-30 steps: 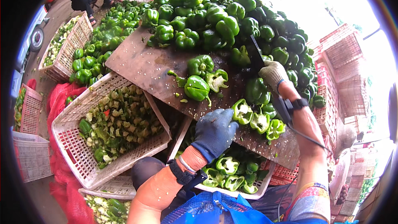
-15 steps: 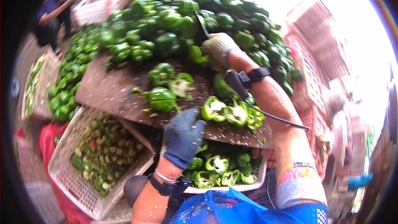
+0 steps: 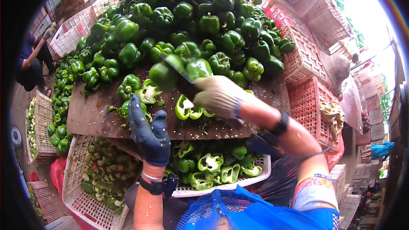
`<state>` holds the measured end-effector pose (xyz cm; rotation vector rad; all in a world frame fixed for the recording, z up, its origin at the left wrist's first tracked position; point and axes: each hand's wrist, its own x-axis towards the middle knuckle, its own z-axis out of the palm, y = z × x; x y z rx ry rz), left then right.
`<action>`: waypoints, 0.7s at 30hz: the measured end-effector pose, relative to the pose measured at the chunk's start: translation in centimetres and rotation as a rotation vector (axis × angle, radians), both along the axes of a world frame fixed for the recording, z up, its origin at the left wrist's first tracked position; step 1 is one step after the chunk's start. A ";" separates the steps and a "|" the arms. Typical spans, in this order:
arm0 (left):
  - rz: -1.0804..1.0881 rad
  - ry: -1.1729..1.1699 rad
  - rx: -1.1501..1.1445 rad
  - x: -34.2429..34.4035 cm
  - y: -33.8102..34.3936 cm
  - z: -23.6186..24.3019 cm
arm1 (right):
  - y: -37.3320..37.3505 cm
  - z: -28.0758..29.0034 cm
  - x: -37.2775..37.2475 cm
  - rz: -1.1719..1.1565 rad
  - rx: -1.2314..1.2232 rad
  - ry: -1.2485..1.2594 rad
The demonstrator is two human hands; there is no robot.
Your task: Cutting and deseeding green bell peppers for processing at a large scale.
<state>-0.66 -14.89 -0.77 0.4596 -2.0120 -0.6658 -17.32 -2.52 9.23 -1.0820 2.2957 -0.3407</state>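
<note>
My left hand [image 3: 149, 134], in a dark blue glove, is open at the front of the wooden board [image 3: 96, 117], fingers stretched up and thumb apart. Its fingertips overlap a green bell pepper piece; a whole-looking bell pepper [image 3: 129, 86] and a cut half [image 3: 148, 91] lie just beyond. My right hand [image 3: 221, 96], in a cream knitted glove, is closed around a knife [image 3: 184, 76], its handle hidden. The blade points up and left, blurred, against a blurred green pepper [image 3: 163, 76]. Cut pepper halves [image 3: 184, 107] lie under and beside this hand.
A large heap of green bell peppers [image 3: 208, 23] covers the board's far side. Below the front edge, a white crate [image 3: 221, 189] holds pepper halves. At left, another crate [image 3: 70, 183] holds pepper scraps. Red crates [image 3: 315, 110] stand at right. A person [image 3: 32, 57] is far left.
My right hand with the knife has come from the heap back toward the board's middle. My left hand has moved left and opened beside the pepper pieces. The whole view has shifted.
</note>
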 end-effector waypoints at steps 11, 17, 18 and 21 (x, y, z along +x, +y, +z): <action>0.048 -0.484 -0.270 -3.7 -2.1 -3.3 | -0.7 -1.2 -1.4 -0.166 -0.052 -0.421; 0.002 -0.430 -0.229 -3.5 -1.9 -2.4 | 5.5 2.6 -9.0 -0.614 -0.599 0.369; -0.010 -0.433 -0.227 -4.3 -1.1 -2.2 | 7.9 0.4 -13.9 -0.195 -0.261 0.718; -0.060 -0.459 -0.272 -5.2 -0.8 -2.6 | 7.8 -4.5 -22.3 0.424 0.494 0.845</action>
